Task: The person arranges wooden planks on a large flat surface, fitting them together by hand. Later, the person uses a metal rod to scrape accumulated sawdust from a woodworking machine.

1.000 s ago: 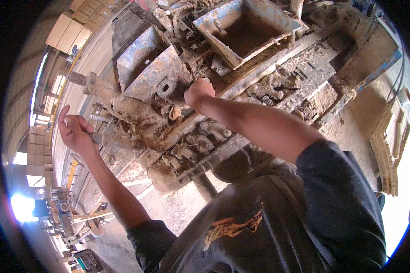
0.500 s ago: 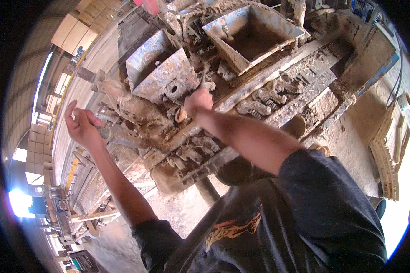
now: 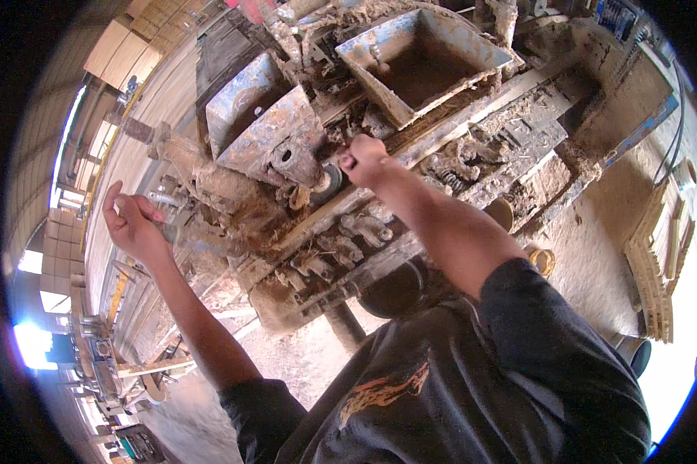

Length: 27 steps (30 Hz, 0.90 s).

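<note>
My right hand (image 3: 364,161) is closed in a fist just right of a round grey disc (image 3: 330,182); whatever it grips, if anything, is hidden. Left of that disc is a rusty blue metal hopper (image 3: 275,131) with a round hole in its front wall. My left hand (image 3: 136,224) is raised at the left with its fingers bent and apart, nothing visible in it. Close beside its fingertips is the shiny metal fitting (image 3: 170,193) of a dust-caked machine shaft (image 3: 225,193).
A second, larger blue hopper (image 3: 399,97) stands behind my right hand. Springs and clamp-like parts (image 3: 457,174) line the debris-covered machine bed. Wooden strips (image 3: 658,263) lie at the right, and a yellow ring (image 3: 544,261) is near my right sleeve. Stacked boards (image 3: 120,50) stand far left.
My right hand has moved right, away from the hopper's front, and the grey disc now shows beside it. The left hand has shifted slightly left. The view has moved a little.
</note>
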Tool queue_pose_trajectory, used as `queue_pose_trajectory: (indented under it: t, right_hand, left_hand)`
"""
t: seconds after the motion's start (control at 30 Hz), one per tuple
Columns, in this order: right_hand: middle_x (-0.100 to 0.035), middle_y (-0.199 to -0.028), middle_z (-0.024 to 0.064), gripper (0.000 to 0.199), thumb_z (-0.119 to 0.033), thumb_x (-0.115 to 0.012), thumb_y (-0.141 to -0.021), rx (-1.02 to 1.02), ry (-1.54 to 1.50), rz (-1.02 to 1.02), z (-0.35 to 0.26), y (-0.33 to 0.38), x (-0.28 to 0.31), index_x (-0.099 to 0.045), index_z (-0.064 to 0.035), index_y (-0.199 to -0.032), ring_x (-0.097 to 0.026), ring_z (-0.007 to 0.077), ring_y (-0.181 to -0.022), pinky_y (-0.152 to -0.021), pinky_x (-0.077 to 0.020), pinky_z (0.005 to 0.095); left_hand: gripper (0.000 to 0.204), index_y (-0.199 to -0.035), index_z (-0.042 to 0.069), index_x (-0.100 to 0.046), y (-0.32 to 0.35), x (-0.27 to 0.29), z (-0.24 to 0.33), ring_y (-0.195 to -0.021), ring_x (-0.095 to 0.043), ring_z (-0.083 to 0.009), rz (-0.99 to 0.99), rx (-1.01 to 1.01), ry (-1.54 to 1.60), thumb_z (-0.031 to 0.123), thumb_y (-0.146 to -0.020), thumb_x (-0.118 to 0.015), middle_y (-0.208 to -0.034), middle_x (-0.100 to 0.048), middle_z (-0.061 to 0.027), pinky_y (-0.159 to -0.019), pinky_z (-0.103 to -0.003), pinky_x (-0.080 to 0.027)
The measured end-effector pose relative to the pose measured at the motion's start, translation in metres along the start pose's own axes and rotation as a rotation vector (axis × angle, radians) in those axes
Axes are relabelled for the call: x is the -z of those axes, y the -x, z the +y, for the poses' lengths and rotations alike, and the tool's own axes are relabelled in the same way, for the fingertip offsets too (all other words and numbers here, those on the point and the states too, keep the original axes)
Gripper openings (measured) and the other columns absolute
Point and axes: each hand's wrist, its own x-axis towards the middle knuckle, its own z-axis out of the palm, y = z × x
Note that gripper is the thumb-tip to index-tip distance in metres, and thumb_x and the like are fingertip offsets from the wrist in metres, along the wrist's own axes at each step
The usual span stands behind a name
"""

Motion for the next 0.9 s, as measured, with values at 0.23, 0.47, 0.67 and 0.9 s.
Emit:
queue_pose_trajectory:
  t: [0.23, 0.47, 0.67, 0.9]
  right_hand:
    - [-0.064, -0.071, 0.0156, 0.013, -0.003, -0.053, -0.082, 0.490, 1.258, -0.209, -0.064, 0.113, 0.066, -0.064, 0.0012, -0.078, -0.063, 0.0270, -0.058, -0.058, -0.0544, 0.0391]
    - [-0.069, -0.083, 0.0145, 0.014, -0.007, -0.064, -0.084, 0.762, 1.920, -0.317, -0.102, 0.150, 0.033, -0.074, -0.0079, -0.094, -0.072, 0.0288, -0.084, -0.070, -0.0600, 0.0396]
    - [-0.070, -0.090, 0.0151, 0.015, -0.002, -0.056, -0.095, 0.747, 2.060, -0.482, -0.096, 0.127, 0.011, -0.070, -0.0001, -0.090, -0.071, 0.0213, -0.080, -0.068, -0.0641, 0.0311]
    - [-0.068, -0.094, 0.0137, 0.010, -0.007, -0.065, -0.091, 0.636, 2.053, -0.507, -0.108, 0.132, -0.003, -0.067, -0.0003, -0.097, -0.069, 0.0193, -0.078, -0.066, -0.0633, 0.0310]
  left_hand:
    - [0.025, -0.122, 0.001, -0.052, 0.002, 0.024, -0.006, -0.051, -0.041, -0.0087, 0.026, 0.013, -0.065, 0.018, -0.103, -0.052, -0.063, -0.047, -0.0023, -0.044, -0.022, -0.034]
    - [0.026, -0.120, 0.001, -0.052, 0.006, 0.020, 0.003, -0.051, -0.042, -0.0084, 0.061, 0.019, -0.124, 0.020, -0.103, -0.052, -0.063, -0.047, -0.0026, -0.044, -0.021, -0.035]
    - [0.032, -0.121, 0.000, -0.050, 0.006, 0.013, -0.004, -0.050, -0.042, -0.0086, 0.048, 0.026, -0.141, 0.025, -0.103, -0.053, -0.061, -0.044, -0.0023, -0.044, -0.021, -0.034]
    - [0.038, -0.122, -0.002, -0.048, 0.008, 0.013, -0.009, -0.051, -0.042, -0.0096, 0.070, -0.010, -0.091, 0.031, -0.105, -0.049, -0.064, -0.046, -0.0037, -0.043, -0.022, -0.034]
